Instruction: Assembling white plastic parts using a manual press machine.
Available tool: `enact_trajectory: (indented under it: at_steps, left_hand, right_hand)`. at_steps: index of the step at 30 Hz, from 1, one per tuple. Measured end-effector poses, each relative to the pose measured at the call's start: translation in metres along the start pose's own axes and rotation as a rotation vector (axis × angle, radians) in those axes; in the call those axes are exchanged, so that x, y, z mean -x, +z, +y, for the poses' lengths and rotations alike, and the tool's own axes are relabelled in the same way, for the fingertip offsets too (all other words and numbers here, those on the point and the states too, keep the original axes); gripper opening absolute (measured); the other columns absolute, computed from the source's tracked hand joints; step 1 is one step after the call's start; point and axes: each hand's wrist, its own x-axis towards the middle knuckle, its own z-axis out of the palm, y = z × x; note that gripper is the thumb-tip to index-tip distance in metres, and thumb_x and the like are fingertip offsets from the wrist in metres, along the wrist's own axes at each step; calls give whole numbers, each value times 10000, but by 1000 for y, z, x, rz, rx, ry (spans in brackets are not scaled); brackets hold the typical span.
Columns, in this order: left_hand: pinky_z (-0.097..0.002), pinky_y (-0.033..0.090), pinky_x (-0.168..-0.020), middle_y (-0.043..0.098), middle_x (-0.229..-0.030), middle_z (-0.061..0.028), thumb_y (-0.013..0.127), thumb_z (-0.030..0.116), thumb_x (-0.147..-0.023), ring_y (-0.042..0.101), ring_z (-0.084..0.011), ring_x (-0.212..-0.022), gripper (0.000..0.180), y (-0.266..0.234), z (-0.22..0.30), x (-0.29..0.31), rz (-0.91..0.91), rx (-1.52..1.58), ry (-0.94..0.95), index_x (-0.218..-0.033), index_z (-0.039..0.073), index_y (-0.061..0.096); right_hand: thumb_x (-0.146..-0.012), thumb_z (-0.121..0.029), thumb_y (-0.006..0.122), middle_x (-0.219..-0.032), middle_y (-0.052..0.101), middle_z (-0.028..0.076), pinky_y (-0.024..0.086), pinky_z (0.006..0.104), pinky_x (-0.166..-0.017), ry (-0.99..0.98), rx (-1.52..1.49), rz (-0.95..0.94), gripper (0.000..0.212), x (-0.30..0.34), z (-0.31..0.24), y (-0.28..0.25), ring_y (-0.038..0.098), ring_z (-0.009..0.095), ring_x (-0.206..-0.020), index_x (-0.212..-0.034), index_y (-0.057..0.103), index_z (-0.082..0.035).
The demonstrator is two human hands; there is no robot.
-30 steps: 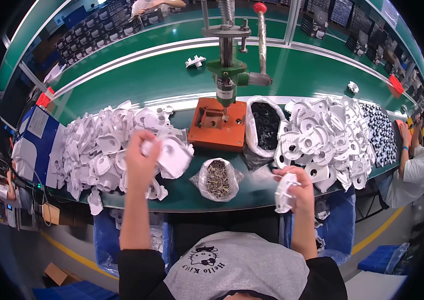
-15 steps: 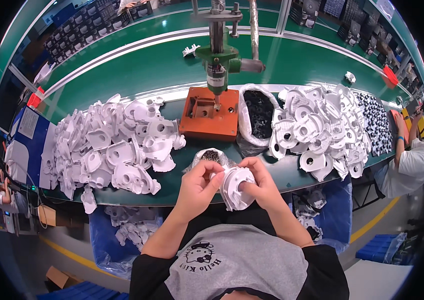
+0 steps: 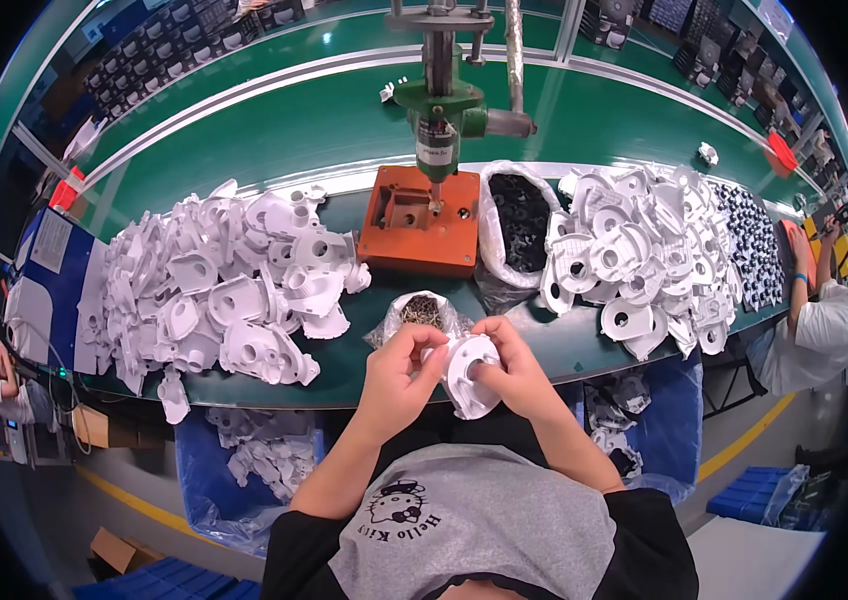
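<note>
In front of my body, over the table's near edge, I hold a white molded plastic part (image 3: 470,388) with a round opening. My right hand (image 3: 518,376) grips it from the right, fingers behind and thumb at the opening. My left hand (image 3: 399,385) is closed in a pinch at the part's left edge; whatever sits between thumb and fingertips is too small to make out. Just beyond my hands lies an open plastic bag of small metal pieces, apparently screws (image 3: 422,310). An orange fixture block (image 3: 419,250) stands farther back, beneath a green press (image 3: 439,115).
Heaps of white plastic parts lie left (image 3: 224,290) and right (image 3: 634,250) of the fixture. A bag of black pieces (image 3: 519,225) stands beside it. Blue lined bins (image 3: 209,480) hang below the table edge. Other people work at far left and at right (image 3: 814,335).
The white part has turned in my hands and shows a narrower side. My hands stay close to where they were, and the whole view has shifted slightly.
</note>
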Motion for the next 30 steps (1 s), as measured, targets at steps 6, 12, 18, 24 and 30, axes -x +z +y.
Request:
enact_trajectory:
  at_steps: [6,12,18,24,30]
  left_hand:
    - [-258,536,-760,588,-970,-110,603,-23,-869,606,-118,-832,231,5,-1,3,115,375,73,-1062,-30,475]
    - [-271,515,-810,591,-1039,-101,605,71,-903,597,-129,-958,232,-3,-10,9,-197,356,-310,-1061,-20,462]
    - [-270,509,-777,636,-1019,-104,618,72,-892,611,-122,-920,299,4,-14,11,-57,191,-159,-1138,-43,492]
    - [-301,498,-655,653,-802,-136,651,148,-847,664,-217,-733,221,-32,20,-31,4,-446,189,-987,2,561]
    - [-421,498,-695,578,-859,-167,589,20,-790,619,-330,-878,146,-55,9,-113,-48,-1084,501,-882,20,476]
  right_hand:
    - [-839,-72,567,-961,610,35,459,248,-780,-45,3,-15,301,1,3,-6,562,82,-880,-1129,507,-19]
    - [-848,-61,559,-959,612,34,462,248,-763,-115,-10,121,295,3,9,-3,555,78,-876,-1134,497,-19]
    - [-878,-91,579,-1040,596,69,461,276,-807,-116,96,96,386,1,18,2,556,110,-934,-1229,430,-29]
    - [-866,-117,577,-1206,526,82,375,304,-954,-234,166,47,422,-3,3,-24,495,168,-1140,-1252,433,-24]
    - [-822,-113,617,-1094,595,73,446,287,-824,-369,630,248,307,-22,-29,-65,569,165,-998,-1107,567,-10]
